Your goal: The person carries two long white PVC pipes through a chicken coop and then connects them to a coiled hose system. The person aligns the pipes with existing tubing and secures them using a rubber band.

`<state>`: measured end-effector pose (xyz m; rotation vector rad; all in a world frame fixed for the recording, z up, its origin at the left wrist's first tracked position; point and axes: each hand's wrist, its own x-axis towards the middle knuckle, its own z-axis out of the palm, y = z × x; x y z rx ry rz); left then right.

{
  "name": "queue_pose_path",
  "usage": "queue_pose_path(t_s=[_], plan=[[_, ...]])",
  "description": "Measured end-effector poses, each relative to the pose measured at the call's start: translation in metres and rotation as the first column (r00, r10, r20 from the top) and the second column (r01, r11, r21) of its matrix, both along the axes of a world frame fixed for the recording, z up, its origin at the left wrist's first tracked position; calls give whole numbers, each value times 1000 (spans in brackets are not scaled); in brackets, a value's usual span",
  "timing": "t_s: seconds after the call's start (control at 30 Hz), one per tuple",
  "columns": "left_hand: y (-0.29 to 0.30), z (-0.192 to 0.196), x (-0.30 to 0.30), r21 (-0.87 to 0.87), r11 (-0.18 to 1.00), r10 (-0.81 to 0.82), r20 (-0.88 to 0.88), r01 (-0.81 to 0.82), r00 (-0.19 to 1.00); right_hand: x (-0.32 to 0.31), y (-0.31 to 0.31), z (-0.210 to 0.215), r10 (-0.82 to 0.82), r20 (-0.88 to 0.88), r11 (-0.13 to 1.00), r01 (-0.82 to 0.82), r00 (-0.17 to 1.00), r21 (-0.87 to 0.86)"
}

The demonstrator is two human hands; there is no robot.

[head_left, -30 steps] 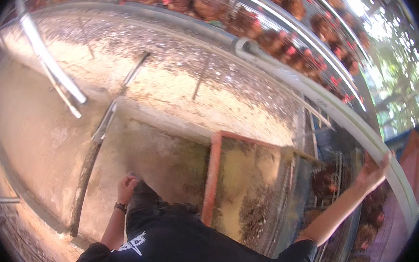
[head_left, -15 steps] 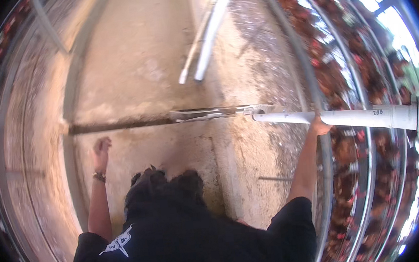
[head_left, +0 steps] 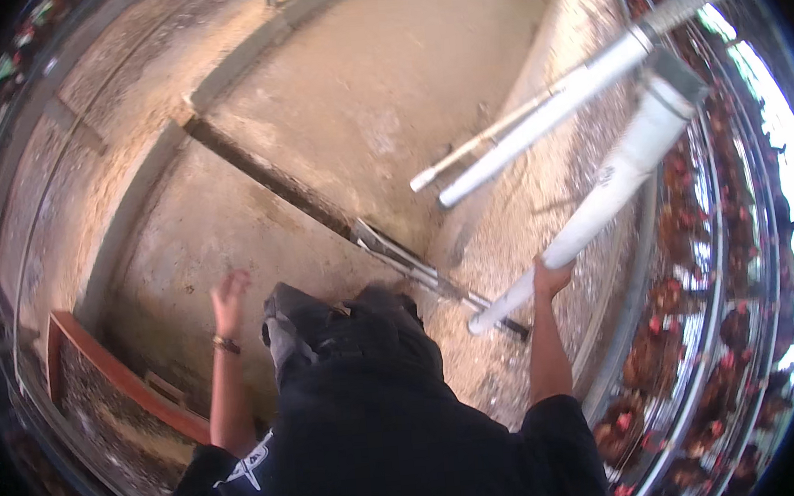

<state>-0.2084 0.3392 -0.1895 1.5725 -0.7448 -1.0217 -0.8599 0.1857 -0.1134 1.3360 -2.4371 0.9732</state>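
Overhead, a long white pipe (head_left: 617, 175) is gripped by the right hand (head_left: 550, 278). Meanwhile, the left hand (head_left: 231, 301) is held open, empty, above the concrete floor (head_left: 375, 91).

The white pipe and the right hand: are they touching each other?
Touching. The head view shows the right hand closed around the white pipe near its lower part, with no gap between them. The left hand is raised and holds nothing.

Daylight enters from the right edge, blown out to white glare behind the cage rows (head_left: 701, 317). The concrete floor (head_left: 385, 90) is evenly lit and warm-toned; the person's dark clothing loses detail. Strong fisheye bending curves straight rails near the black rim. Slight motion blur softens the left hand (head_left: 230, 298).
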Motion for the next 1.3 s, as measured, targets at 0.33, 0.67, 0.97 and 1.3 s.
queue_pose_path(t_s=[0.33, 0.67, 0.97, 1.3], plan=[[74, -5, -132, 138, 979, 140, 89, -151, 986, 119, -45, -14, 615, 347, 658, -703, 708, 271], [91, -32, -156, 114, 957, 278, -86, -268, 957, 100, -60, -110, 723, 316, 396, -743, 615, 540], [107, -58, -175, 346, 908, 284, -96, -235, 954, 130, -91, -100, 705, 395, 118, -647, 589, 753], [99, -54, -187, 407, 911, 194, -283, -65, 939, 137, -101, -75, 627, 414, 257, -677, 660, 690]])
